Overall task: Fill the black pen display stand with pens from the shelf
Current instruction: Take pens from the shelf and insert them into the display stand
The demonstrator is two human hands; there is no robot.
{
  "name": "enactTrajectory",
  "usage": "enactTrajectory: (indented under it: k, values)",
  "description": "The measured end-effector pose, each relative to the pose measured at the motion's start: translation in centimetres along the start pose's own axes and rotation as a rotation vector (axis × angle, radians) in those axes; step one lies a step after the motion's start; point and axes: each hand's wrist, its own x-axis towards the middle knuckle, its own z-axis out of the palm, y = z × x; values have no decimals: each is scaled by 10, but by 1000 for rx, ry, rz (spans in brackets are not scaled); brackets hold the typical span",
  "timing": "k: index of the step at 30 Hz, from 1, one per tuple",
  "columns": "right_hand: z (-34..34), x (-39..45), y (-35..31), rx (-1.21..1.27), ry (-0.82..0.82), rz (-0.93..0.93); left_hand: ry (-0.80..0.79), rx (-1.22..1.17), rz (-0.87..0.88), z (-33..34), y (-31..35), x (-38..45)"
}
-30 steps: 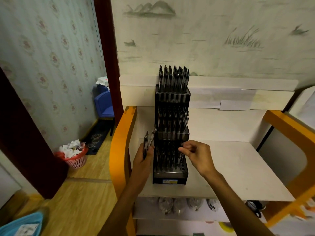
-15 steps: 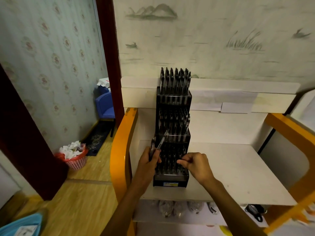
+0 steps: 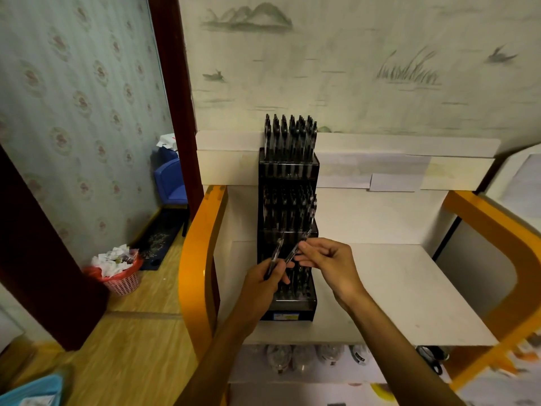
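The black pen display stand (image 3: 288, 171) stands upright on the white shelf (image 3: 409, 288), with three tiers full of dark pens. In front of its lowest tier my left hand (image 3: 265, 278) grips two dark pens (image 3: 276, 252) that fan up and to the right. My right hand (image 3: 328, 263) pinches the upper end of the right-hand pen (image 3: 295, 250) with thumb and forefinger. Both hands hide part of the bottom tier.
Orange curved frames flank the shelf at left (image 3: 196, 273) and right (image 3: 497, 230). A lower shelf holds packets (image 3: 307, 356). On the wooden floor at left stands a red waste basket (image 3: 120, 273) with paper; a blue chair (image 3: 171, 183) is behind the doorway.
My right hand has left the bottom tier and moved up-left to take the tip of a pen held by my left hand. My left hand has shifted right, in front of the stand.
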Motion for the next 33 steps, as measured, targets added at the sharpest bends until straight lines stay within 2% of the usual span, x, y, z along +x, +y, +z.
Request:
enactTrajectory:
  k: [3,6,11,15,23,33]
  values:
    - [-4,2,0,18,-4,11,-1,-6,-15,-1,-1,2]
    - [-14,5,-1,-33,42,-4,110,4,-35,-8,-4,4]
    - [-37,7,3,-410,99,-99,255,24,28,-26,-4,5]
    - [-39,6,7,-642,83,-154,221,-31,72,-32,1,0]
    - [-33,5,28,-765,47,-114,193,-126,-20,-36,-2,-2]
    - [-34,3,43,-931,-23,-70,146,-32,41,-32,0,-3]
